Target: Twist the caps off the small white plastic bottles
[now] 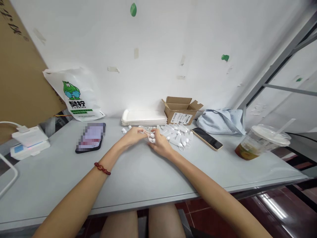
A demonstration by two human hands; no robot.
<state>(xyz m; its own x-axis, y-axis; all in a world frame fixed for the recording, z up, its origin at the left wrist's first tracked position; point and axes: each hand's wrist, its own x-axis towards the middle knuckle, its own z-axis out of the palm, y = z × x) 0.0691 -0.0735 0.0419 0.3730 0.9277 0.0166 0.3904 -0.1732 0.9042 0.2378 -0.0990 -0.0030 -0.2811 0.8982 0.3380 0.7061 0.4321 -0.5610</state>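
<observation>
My left hand (134, 135) and my right hand (160, 142) come together over the middle of the table, fingers bent inward. Between them is a cluster of small white plastic pieces (151, 137) with thin strands, too small to make out fully. Both hands' fingers are closed around part of it. Beside my right hand lies a pile of translucent white tube-like pieces (176, 140), some with little loops. A few rounded white bits (124, 131) rest just left of my left hand. A red bead bracelet (102, 168) circles my left wrist.
Behind the hands stand a stack of white trays (145, 117) and an open cardboard box (180, 114). A phone (207, 138), a light blue cloth bag (220, 122) and a drink cup (257, 142) are right; another phone (91, 137), a white bag (74, 96) and chargers (29, 142) left.
</observation>
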